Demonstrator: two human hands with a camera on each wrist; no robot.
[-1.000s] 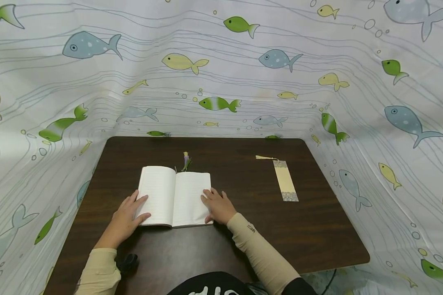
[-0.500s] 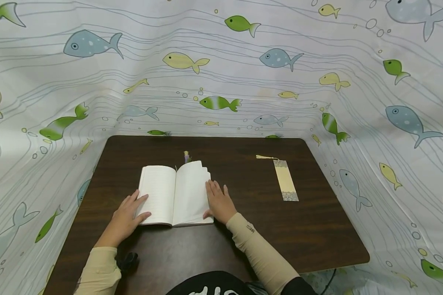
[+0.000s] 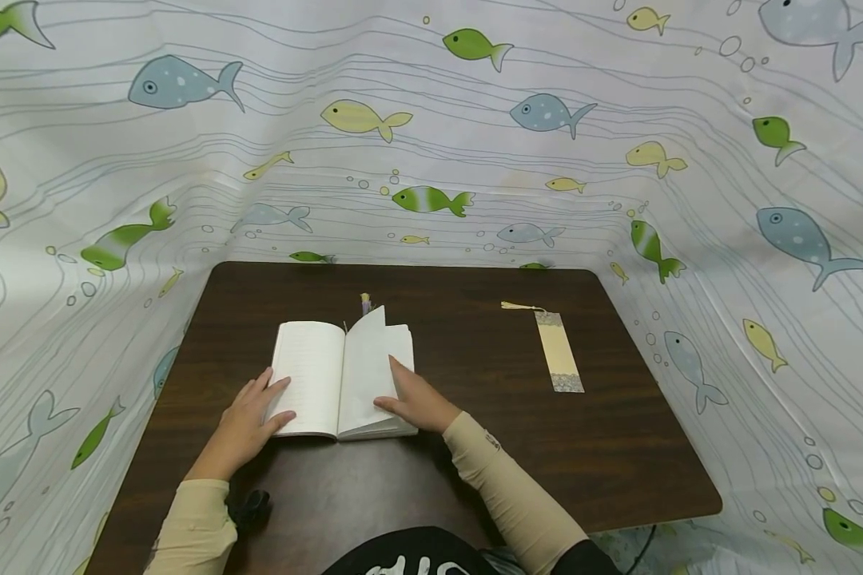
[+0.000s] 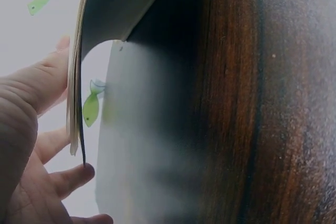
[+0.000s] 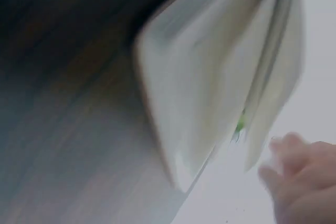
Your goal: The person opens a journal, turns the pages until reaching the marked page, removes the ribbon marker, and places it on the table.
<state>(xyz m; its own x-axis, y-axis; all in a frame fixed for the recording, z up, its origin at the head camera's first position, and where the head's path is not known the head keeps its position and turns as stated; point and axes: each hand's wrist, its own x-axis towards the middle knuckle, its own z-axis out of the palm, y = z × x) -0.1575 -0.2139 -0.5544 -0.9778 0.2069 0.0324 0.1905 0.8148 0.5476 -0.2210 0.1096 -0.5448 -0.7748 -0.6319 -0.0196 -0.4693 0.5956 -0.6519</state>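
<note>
An open notebook (image 3: 308, 379) with lined white pages lies on the dark wooden table in the head view. My left hand (image 3: 248, 411) grips its left side, thumb over the page edge; in the left wrist view the fingers (image 4: 71, 179) reach the cover's underside. My right hand (image 3: 424, 399) is at the right-hand pages, fingers fairly straight. Some right-hand pages (image 3: 364, 359) stand raised and curve leftward. The right wrist view is blurred, with the hand (image 5: 307, 182) beside the raised pages; whether it touches them is hard to tell. A purple-and-yellow tassel (image 3: 365, 302) shows beyond the notebook's top edge.
A cream bookmark (image 3: 559, 351) with patterned ends and a tassel lies on the right side of the table (image 3: 640, 455). A fish-printed curtain (image 3: 431, 136) surrounds the table. A black device (image 3: 250, 511) sits at the left wrist.
The right hand has moved from the notebook's right edge leftward over the page. Flat right-hand pages have lifted and bent left, covering part of the tassel. The left hand has stayed put.
</note>
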